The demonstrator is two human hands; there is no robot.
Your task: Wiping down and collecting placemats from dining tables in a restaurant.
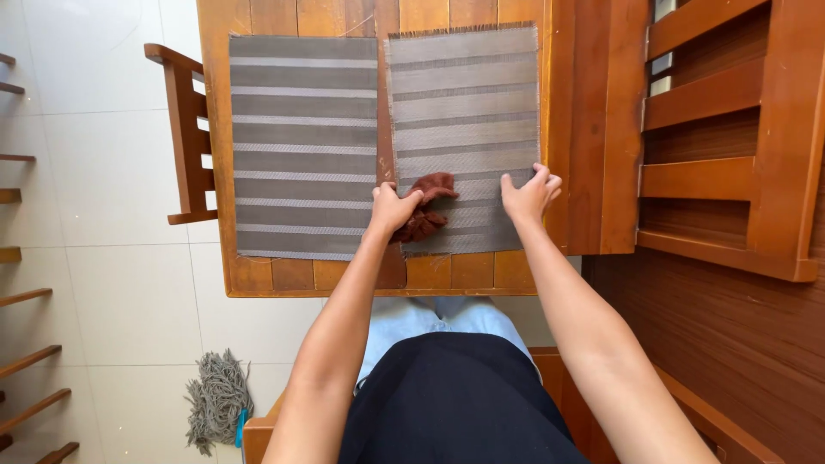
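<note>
Two grey striped placemats lie side by side on a wooden table (301, 275). My left hand (393, 209) is closed on a crumpled brown cloth (427, 204) that rests on the near left part of the right placemat (464, 103). My right hand (530, 194) presses flat with fingers spread on that mat's near right edge. The left placemat (302, 146) lies untouched beside my left hand.
A wooden chair (187, 137) stands at the table's left side. A tall wooden bench or chair back (722, 146) stands at the right. A grey mop head (217, 399) lies on the white tiled floor at lower left. Wooden rungs line the far left edge.
</note>
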